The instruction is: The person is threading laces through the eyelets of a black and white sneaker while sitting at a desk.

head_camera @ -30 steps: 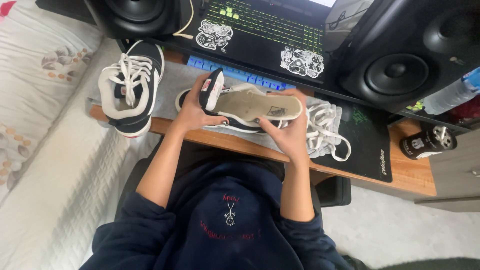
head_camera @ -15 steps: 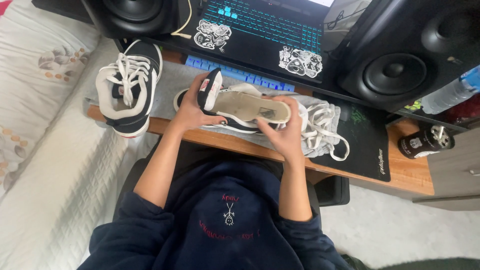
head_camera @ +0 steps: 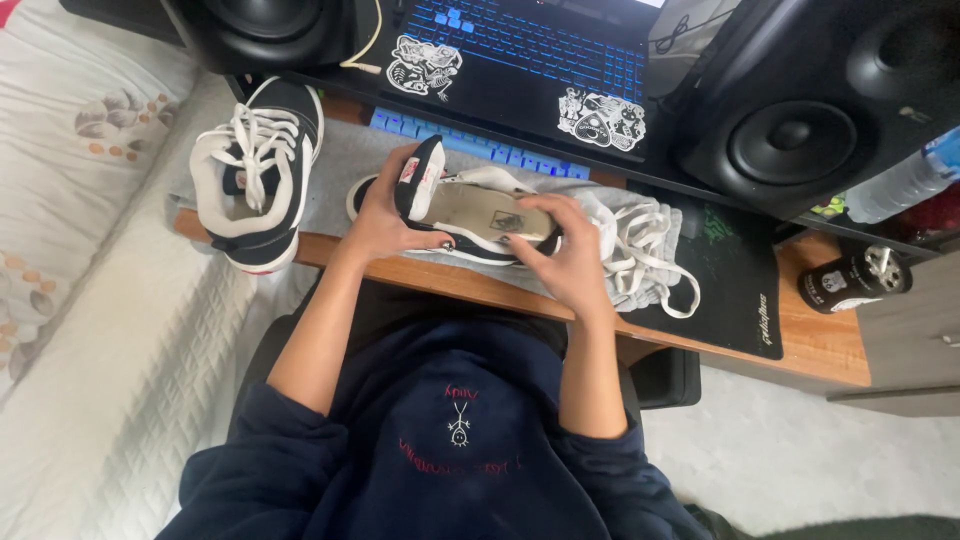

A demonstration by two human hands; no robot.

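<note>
A beige foam insole [head_camera: 487, 213] is pinched by the left hand [head_camera: 385, 215] and pressed flat under the right hand [head_camera: 568, 255], over a black-and-white sneaker [head_camera: 455, 245] on the wooden desk edge [head_camera: 810, 345].

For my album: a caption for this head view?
Left hand and right hand press an insole into a sneaker.

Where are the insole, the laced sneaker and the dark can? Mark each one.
insole [head_camera: 487, 212], head view, its tan top surface.
laced sneaker [head_camera: 256, 170], head view, its white laces.
dark can [head_camera: 853, 281], head view, its side.
</note>
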